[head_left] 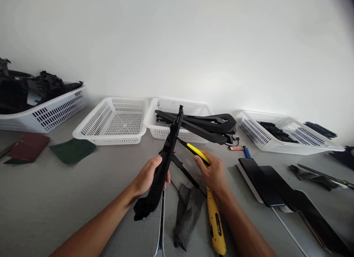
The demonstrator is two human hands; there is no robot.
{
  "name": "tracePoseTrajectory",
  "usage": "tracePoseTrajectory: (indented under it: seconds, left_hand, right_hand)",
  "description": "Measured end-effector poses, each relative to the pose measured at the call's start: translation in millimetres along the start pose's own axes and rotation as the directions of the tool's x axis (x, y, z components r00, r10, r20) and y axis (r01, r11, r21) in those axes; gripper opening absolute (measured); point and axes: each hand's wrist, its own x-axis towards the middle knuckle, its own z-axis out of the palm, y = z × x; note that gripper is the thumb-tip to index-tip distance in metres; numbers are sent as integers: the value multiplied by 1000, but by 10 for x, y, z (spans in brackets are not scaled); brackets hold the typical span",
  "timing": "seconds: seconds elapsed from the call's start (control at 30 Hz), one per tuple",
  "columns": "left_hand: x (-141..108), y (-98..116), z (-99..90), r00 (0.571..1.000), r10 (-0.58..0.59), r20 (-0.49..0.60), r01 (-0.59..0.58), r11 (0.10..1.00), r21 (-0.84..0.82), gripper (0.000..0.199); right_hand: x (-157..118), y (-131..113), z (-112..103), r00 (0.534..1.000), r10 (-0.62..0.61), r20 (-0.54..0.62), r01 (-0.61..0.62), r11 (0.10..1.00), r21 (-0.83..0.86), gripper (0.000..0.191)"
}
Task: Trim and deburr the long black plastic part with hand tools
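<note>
My left hand [151,175] grips a long black plastic trim part [163,168], thumb on the near side and fingertips showing behind it. The part is tilted, its far end rising in front of a white basket. In my right hand [212,168] is a utility knife [197,151] with a yellow and black handle, its tip at the right edge of the part. A black caliper-like tool [184,170] lies below, between my hands. Under it are a dark grey cloth [188,212] and metal tweezers [162,227]. A yellow power tool [215,223] lies beside my right forearm.
Long black parts [204,126] lie across the middle white basket [157,131]. Other baskets stand left [110,139] and right [265,142]; a larger one [61,109] holds black parts. Sandpaper sheets [73,150] lie left, a phone [260,179] with a cable right.
</note>
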Motion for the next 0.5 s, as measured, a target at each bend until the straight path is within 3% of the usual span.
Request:
tracePoseTrajectory:
  seconds: [0.13, 0.3, 0.5]
  left_hand:
    - [-9, 9, -26, 1000, 5, 5, -5, 1000, -3, 69]
    - [0, 31, -26, 999, 27, 20, -27, 1000, -9, 67]
    - [59, 11, -38, 1000, 13, -20, -15, 995, -103, 66]
  right_hand:
    - [8, 13, -2, 999, -1, 38, 0, 1000, 14, 32]
    - [19, 1, -28, 997, 55, -54, -56, 998, -20, 37]
    - [-15, -96, -54, 984, -88, 154, 71, 991, 111, 27]
